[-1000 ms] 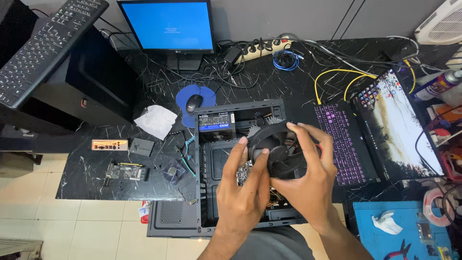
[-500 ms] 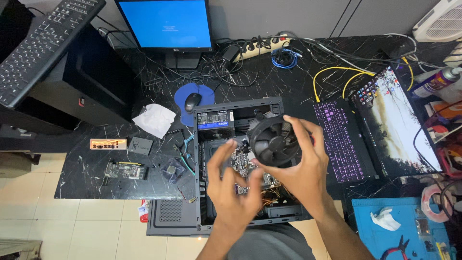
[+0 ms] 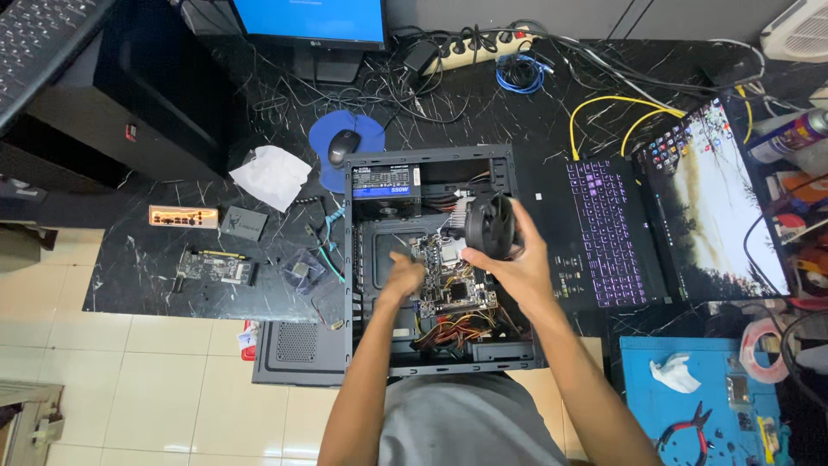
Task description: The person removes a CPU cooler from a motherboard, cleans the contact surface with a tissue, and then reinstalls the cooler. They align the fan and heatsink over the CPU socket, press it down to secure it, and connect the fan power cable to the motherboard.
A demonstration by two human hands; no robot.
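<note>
Dark marble desk (image 3: 172, 285) — round black cooler fan (image 3: 490, 226), held

You are working under even, fairly bright overhead light; the pale floor tiles (image 3: 172, 371) below the black table (image 3: 155, 276) look well lit and almost washed out. The table itself stays dark, with faint sheen on its veins. Behind the computer case (image 3: 362, 259), the blue monitor (image 3: 310, 19) glows strongly, and right of the case the laptop screen (image 3: 720, 207) and its purple keys shine. Your left hand (image 3: 401, 278) over the case is smeared by motion blur. Lines bow slightly toward the frame edges.
</note>
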